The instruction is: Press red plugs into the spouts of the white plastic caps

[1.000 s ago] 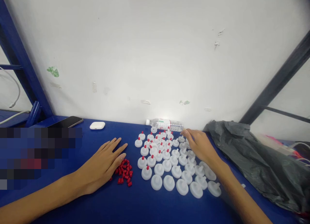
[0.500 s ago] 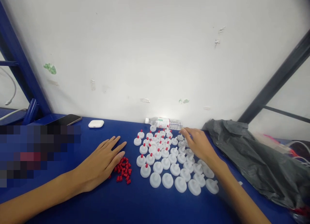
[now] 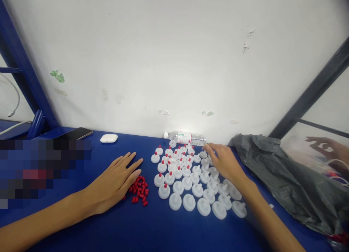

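Note:
My left hand (image 3: 116, 181) lies flat on the blue table, palm down with its fingers stretched out. Its thumb is beside a small pile of red caps (image 3: 140, 189). My right hand (image 3: 223, 161) rests at the back right edge of a group of white nozzle caps (image 3: 197, 190), fingers loosely extended and nothing visible in them; it hides some of the caps. Several white caps at the back left have red tips (image 3: 164, 186) on their nozzles. Those at the front and right have bare nozzles.
A clear plastic bottle (image 3: 185, 138) lies against the wall behind the caps. A white earbud case (image 3: 109, 138) and a phone (image 3: 77, 134) are at the back left. A dark grey plastic bag (image 3: 278, 172) covers the right side, with another person's hand (image 3: 327, 146) beyond it.
Another person's hand has come into view at the far right, beyond the bag. My two hands and the caps stay where they were.

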The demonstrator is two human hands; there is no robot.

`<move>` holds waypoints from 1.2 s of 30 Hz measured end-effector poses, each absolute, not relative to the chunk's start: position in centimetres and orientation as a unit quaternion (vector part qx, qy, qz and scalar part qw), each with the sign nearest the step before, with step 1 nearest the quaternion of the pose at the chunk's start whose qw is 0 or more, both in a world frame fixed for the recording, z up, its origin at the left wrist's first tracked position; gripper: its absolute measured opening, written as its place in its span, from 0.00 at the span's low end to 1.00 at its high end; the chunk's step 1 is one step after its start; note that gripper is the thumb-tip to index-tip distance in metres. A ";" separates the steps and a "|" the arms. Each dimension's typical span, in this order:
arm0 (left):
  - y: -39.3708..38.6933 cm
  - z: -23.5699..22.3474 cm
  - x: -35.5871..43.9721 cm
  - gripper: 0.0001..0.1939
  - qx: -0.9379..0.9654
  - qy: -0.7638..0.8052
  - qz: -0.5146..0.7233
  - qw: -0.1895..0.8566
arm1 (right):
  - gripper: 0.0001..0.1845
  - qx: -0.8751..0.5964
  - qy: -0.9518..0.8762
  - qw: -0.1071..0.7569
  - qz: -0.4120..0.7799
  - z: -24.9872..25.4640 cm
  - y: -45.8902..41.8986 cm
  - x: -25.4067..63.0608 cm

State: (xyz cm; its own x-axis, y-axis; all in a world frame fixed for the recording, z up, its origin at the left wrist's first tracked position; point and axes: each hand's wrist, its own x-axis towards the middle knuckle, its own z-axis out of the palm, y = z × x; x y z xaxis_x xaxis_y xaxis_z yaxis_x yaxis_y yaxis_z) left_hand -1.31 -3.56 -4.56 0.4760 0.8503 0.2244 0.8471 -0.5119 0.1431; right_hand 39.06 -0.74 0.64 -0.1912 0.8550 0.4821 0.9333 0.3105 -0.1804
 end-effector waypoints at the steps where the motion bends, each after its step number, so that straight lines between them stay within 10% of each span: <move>1: -3.6 -4.6 -1.3 0.27 0.859 0.493 0.137 0.005 | 0.24 -0.582 -0.768 0.255 -0.077 0.6 -0.7 39.0; 36: -4.4 -4.4 -0.5 0.27 0.835 0.519 0.183 -0.001 | 0.11 -0.434 -0.830 0.342 -0.080 3.3 -4.8 33.2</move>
